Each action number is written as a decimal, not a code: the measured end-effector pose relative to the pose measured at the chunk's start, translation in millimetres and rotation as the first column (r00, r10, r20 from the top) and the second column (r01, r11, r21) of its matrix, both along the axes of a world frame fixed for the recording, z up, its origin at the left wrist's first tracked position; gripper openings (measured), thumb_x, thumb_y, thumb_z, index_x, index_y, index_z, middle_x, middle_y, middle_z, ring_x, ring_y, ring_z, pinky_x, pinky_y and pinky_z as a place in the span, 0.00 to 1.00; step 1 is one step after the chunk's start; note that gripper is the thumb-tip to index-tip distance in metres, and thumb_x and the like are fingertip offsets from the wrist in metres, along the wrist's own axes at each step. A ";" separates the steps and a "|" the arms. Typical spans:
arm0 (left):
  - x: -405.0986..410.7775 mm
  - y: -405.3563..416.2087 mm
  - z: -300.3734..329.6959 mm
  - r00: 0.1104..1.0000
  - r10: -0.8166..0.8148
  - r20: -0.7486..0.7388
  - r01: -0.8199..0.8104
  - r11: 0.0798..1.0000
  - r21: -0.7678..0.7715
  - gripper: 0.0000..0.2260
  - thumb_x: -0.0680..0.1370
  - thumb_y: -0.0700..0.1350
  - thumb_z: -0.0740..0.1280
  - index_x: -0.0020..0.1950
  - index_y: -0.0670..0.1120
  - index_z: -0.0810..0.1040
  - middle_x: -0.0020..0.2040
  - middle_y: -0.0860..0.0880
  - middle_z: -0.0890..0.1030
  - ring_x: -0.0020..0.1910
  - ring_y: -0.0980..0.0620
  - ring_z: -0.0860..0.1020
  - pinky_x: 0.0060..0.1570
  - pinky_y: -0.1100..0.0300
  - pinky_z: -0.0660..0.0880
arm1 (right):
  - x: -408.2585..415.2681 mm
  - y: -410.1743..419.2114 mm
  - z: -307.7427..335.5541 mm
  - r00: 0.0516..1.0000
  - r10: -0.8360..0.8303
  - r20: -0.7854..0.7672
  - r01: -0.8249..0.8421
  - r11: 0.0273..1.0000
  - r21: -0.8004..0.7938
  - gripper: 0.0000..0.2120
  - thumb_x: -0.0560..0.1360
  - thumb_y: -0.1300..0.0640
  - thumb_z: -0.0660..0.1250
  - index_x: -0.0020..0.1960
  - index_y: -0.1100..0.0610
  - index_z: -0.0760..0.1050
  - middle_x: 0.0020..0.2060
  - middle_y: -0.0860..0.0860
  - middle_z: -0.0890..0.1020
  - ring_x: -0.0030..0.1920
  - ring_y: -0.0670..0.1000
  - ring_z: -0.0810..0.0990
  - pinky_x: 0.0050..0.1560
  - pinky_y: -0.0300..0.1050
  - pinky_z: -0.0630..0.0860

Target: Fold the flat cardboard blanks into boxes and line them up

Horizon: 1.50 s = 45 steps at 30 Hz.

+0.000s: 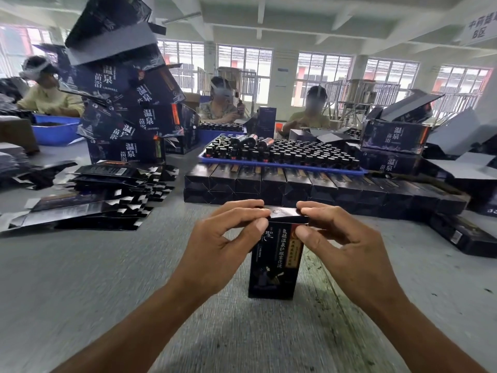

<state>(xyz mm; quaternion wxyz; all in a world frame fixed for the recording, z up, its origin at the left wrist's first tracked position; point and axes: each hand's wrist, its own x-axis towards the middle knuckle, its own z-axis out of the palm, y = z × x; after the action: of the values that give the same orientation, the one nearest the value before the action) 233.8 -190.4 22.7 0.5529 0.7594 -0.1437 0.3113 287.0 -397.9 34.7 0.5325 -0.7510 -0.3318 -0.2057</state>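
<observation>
While grey fabric-like covering spreads across the whole worktop (80, 292), its far edge is crowded: a leaning tower of large dark printed cartons (129, 103) rises at the far left, and more of the same cartons (395, 138) sit at the far right with their lids open. Three people sit beyond the far edge, faces not described. Between the two carton heaps a blue tray (282, 166) holds rows of dark capped bottles (290, 153), with a few laid on their sides on top. Just in front of the tray, folded dark boxes (295, 187) lie lined up side by side in two layers, running from the middle toward the right edge. At the left, flat cardboard blanks (88, 195) lie fanned in loose overlapping piles.

Near the middle, toward the near edge, one small dark box (274, 267) stands upright on the worktop — gold and white characters down its front. Both hands work at its top flap (286, 212): the left hand (223, 243) pinches the flap's left end between curled fingers and thumb, and the right hand (347, 243) pinches the right end likewise — thumbs against the box's upper front.
</observation>
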 end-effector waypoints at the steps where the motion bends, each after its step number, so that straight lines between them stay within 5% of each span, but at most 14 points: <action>1: 0.4 0.2 -0.2 1.000 0.008 0.013 -0.008 1.000 0.015 0.12 0.76 0.50 0.67 0.57 0.51 0.85 0.61 0.56 0.82 0.61 0.57 0.80 0.48 0.59 0.82 | 0.1 -0.1 -0.1 1.000 -0.012 0.018 0.012 1.000 -0.009 0.15 0.71 0.46 0.71 0.57 0.48 0.83 0.56 0.36 0.83 0.56 0.39 0.82 0.53 0.32 0.78; 11: 2.2 1.1 -0.4 0.999 0.035 0.030 -0.036 0.998 0.048 0.13 0.77 0.50 0.67 0.58 0.50 0.85 0.61 0.56 0.81 0.61 0.58 0.80 0.51 0.58 0.82 | 2.1 0.4 2.0 1.000 0.022 -0.016 -0.021 0.999 0.044 0.12 0.73 0.47 0.67 0.53 0.47 0.84 0.53 0.37 0.84 0.56 0.40 0.82 0.54 0.38 0.80; 18: 1.2 0.9 0.4 0.998 0.045 0.036 -0.048 0.997 0.066 0.13 0.77 0.51 0.66 0.58 0.50 0.84 0.61 0.57 0.81 0.60 0.59 0.80 0.49 0.60 0.82 | 8.6 -2.0 1.6 0.905 -0.079 0.418 0.149 0.979 -0.137 0.10 0.77 0.56 0.71 0.55 0.59 0.84 0.55 0.48 0.84 0.56 0.41 0.82 0.54 0.31 0.77; 22: 0.0 0.6 1.5 0.999 0.044 0.030 -0.046 0.996 0.074 0.13 0.77 0.51 0.66 0.58 0.49 0.84 0.61 0.56 0.81 0.61 0.59 0.79 0.50 0.59 0.82 | 11.1 -4.1 4.5 0.857 -0.079 0.509 0.181 0.971 -0.154 0.10 0.76 0.57 0.71 0.53 0.61 0.84 0.53 0.50 0.85 0.53 0.46 0.84 0.52 0.41 0.81; 31: 0.5 -0.4 2.4 0.998 0.054 0.014 -0.054 0.997 0.057 0.13 0.76 0.50 0.67 0.57 0.48 0.85 0.61 0.56 0.81 0.60 0.59 0.80 0.47 0.60 0.82 | 10.3 -2.5 6.0 0.807 -0.049 0.589 0.218 0.951 -0.220 0.12 0.79 0.54 0.66 0.52 0.61 0.84 0.53 0.51 0.85 0.50 0.48 0.84 0.48 0.44 0.82; 41: 4.0 -3.6 -1.1 0.999 0.041 0.022 -0.041 0.999 -0.031 0.11 0.75 0.49 0.69 0.55 0.50 0.86 0.59 0.58 0.82 0.58 0.58 0.81 0.39 0.63 0.81 | 14.1 -0.3 -3.6 0.881 -0.088 0.466 0.154 0.983 -0.105 0.10 0.77 0.56 0.68 0.51 0.62 0.84 0.54 0.50 0.85 0.53 0.44 0.83 0.52 0.38 0.80; 45: 5.8 -4.0 -4.4 0.998 0.057 0.016 -0.056 0.998 -0.017 0.12 0.76 0.50 0.69 0.57 0.52 0.85 0.60 0.59 0.82 0.59 0.59 0.80 0.41 0.65 0.81 | 13.7 3.5 -8.9 0.952 -0.075 0.297 0.091 0.995 -0.040 0.10 0.79 0.54 0.68 0.54 0.58 0.83 0.57 0.45 0.83 0.57 0.39 0.81 0.51 0.32 0.78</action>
<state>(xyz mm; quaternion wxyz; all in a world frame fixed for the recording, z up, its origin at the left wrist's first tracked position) 239.6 -194.4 18.3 0.5491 0.7559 -0.1241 0.3342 300.7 -394.4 25.8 0.4479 -0.7390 -0.3809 -0.3289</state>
